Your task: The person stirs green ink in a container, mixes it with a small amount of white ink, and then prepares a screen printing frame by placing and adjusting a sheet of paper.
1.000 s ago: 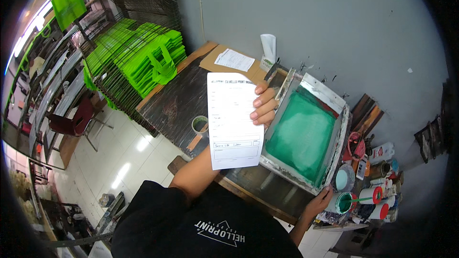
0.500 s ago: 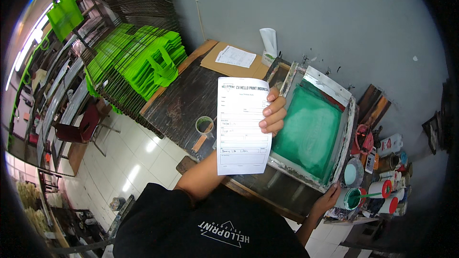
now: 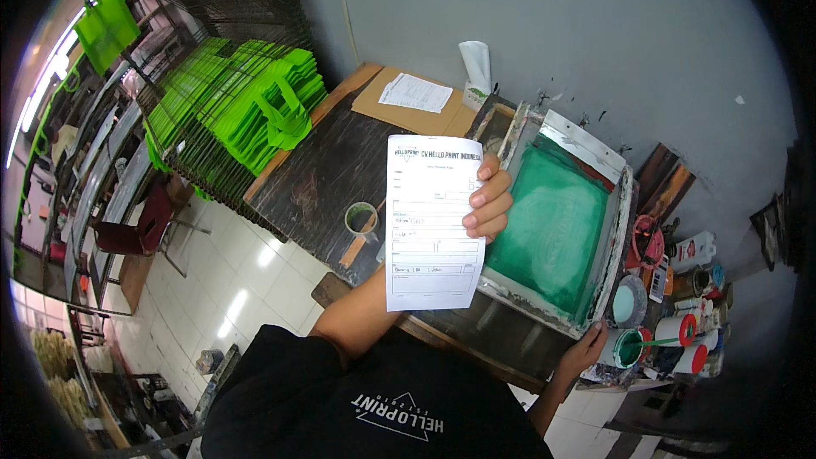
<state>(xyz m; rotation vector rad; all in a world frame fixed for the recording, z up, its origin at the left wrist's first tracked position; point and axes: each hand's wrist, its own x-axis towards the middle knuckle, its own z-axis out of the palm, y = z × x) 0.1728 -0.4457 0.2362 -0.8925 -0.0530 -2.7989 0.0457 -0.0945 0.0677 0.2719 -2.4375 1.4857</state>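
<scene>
My left hand [image 3: 489, 197] holds up a white printed form [image 3: 432, 246] with handwriting on it. Its fingers curl over the form's right edge, and the thumb is hidden behind the sheet. To the right, a screen printing frame [image 3: 544, 320] with green-stained mesh lies tilted on the dark worktable [image 3: 297, 195]. My right hand [image 3: 584, 350] grips the near right corner of this frame, its fingers partly hidden. A round tub [image 3: 361, 218] with a wooden stick [image 3: 357, 248] stands on the table, left of the form.
Stacked bright green bags [image 3: 255, 106] stand at the far left. Cardboard [image 3: 459, 121] with another paper [image 3: 415, 93] lies at the table's back, near a white roll [image 3: 476, 64]. Ink pots [image 3: 625, 348] and bottles crowd beside my right hand. A grey wall [image 3: 552, 17] rises behind.
The view has shifted slightly, so the surroundings sit a little differently. The form stays raised in my left hand, and my right hand stays at the frame's corner.
</scene>
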